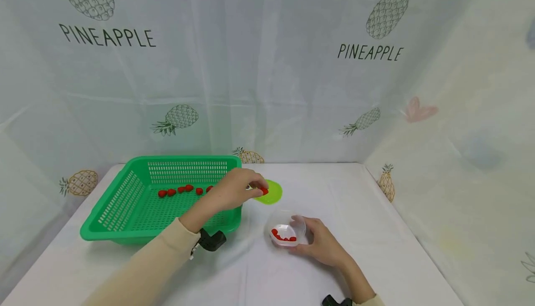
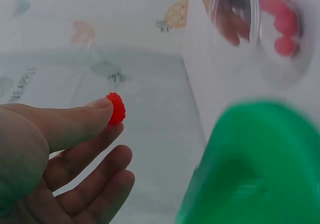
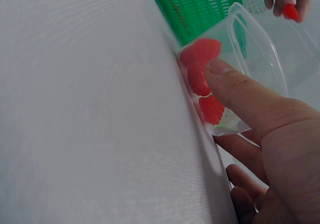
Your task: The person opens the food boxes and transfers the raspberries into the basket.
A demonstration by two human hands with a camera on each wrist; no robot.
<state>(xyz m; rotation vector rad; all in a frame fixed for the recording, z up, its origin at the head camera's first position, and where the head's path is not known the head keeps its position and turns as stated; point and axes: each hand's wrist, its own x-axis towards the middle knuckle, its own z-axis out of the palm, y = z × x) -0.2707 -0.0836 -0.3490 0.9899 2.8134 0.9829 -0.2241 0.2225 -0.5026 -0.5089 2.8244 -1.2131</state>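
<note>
Pinching one berry (image 2: 117,108) between thumb and forefinger, my left hand (image 1: 234,189) hung over the basket (image 1: 125,213) rim. My right hand (image 1: 323,245) gripped the cup (image 1: 288,231), thumb on its wall. The berry looked light, soft, crushable; I judged a gentle sidewise pinch best.

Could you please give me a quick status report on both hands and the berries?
Left hand pinches one red berry beside the green basket. Right hand holds the clear cup, berries inside. Nothing between them.
</note>
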